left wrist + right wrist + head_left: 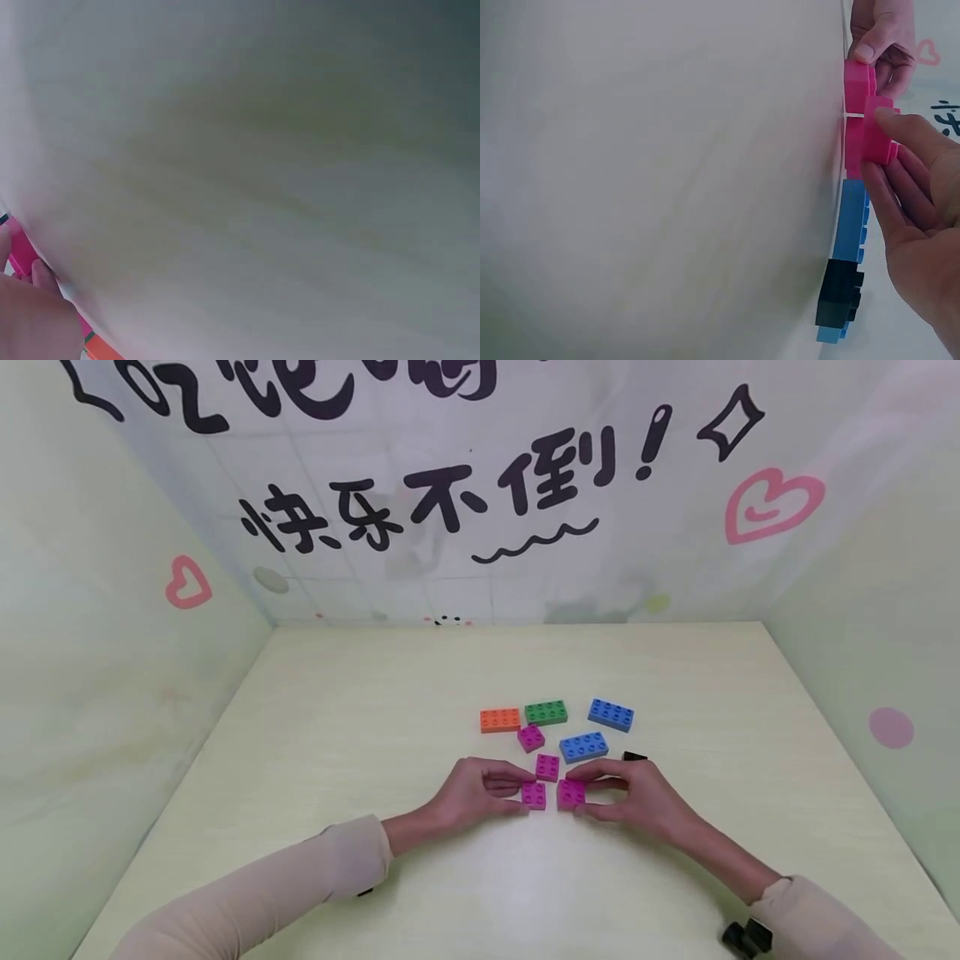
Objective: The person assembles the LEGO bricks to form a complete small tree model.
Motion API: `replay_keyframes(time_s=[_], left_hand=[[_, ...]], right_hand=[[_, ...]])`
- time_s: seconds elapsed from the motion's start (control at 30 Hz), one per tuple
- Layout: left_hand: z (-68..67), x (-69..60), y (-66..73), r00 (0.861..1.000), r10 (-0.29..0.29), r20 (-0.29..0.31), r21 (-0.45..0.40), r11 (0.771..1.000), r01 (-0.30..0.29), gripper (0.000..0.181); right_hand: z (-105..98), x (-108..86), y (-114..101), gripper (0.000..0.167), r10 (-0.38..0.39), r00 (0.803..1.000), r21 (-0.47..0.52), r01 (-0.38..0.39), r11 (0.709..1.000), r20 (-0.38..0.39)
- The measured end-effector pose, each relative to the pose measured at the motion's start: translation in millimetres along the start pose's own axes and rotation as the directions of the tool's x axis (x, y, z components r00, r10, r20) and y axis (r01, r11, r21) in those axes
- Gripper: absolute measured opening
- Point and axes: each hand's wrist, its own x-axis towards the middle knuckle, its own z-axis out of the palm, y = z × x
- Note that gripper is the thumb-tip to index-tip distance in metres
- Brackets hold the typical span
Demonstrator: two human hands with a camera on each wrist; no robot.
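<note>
Four magenta toy bricks (532,738) (547,767) (533,796) (571,795), two blue bricks (611,714) (583,747), one green brick (546,712), one orange brick (499,720) and one partly hidden black brick (837,292) made up a count of nine. Two hands (468,795) (641,797), two pale sleeves (262,885) (817,920), two pink hearts (176,597) (768,514) and one pale tabletop (360,693) were also in view.

Head view: lettering (326,408) cropped at 11 o'clock; black brick (635,756) partly hidden by the right hand (645,795); left sleeve (262,887) and right sleeve (817,917) cut off at 7 and 5 o'clock. Left wrist view: table (262,187) blurred; left hand (37,315) and magenta brick (22,247) cropped at 8 o'clock, orange brick (103,349) at 7 o'clock.
</note>
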Motion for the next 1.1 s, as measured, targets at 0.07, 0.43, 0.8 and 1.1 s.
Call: replay_keyframes(time_s=[0.07, 0.43, 0.8, 1.1], left_hand=[[-0.1, 0.4, -0.2, 1.000, 0.006, -0.001, 0.000, 1.000, -0.006, 0.039], [0.5, 1.1, -0.1, 1.000, 0.000, -0.011, -0.029, 1.000, -0.001, 0.041], [1.6, -0.1, 0.8, 1.000, 0.027, -0.009, -0.020, 0.999, -0.027, 0.039], [2.2, 0.9, -1.6, 0.999, 0.032, -0.016, -0.052, 0.998, -0.033, 0.039]], right_hand=[[0.8, 1.7, -4.1, 0.043, -0.012, 1.000, 0.016, 0.012, 1.000, -0.002], [9.5, 15.7, -21.4, 0.044, -0.066, 0.997, 0.122, 0.060, 0.991, 0.040], [19.6, 23.6, -23.8, 0.043, -0.099, 0.993, 0.094, 0.093, 0.991, 0.069], [23.5, 27.7, -24.0, 0.044, -0.086, 0.994, 0.078, 0.081, 0.994, 0.069]])
